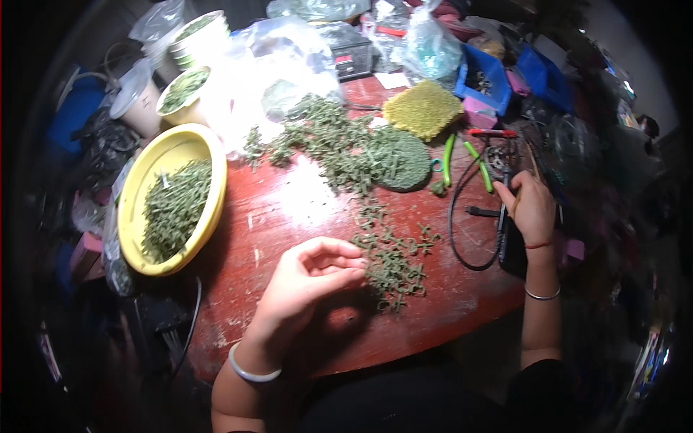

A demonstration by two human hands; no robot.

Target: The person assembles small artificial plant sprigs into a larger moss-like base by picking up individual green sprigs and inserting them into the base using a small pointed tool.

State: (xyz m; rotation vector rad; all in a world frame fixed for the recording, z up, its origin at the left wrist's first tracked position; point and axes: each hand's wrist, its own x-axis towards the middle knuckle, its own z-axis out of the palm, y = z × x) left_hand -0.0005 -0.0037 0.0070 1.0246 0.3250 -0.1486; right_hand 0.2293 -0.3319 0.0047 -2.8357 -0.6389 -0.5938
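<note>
My left hand (310, 278) hovers over the front of the red table, thumb and fingertips pinched together; whatever may be between them is too small to make out. Just right of its fingertips lies a loose spread of small green fuzzy twisted pieces (397, 270). A larger heap of the same kind (336, 144) reaches back across the table, partly over a round dark green textured mat (411, 160). At the table's right side, my right hand (533, 209) is closed beside a black cable (453, 227) and green-handled pliers (478, 166); its grip is partly hidden.
A yellow basin (220, 189) of longer green pieces stands at the left. Behind it are white tubs (173, 108) and bright plastic bags (285, 54). A yellow-green bumpy pad (422, 110), blue bins (498, 66) and a dark scale (351, 59) occupy the back.
</note>
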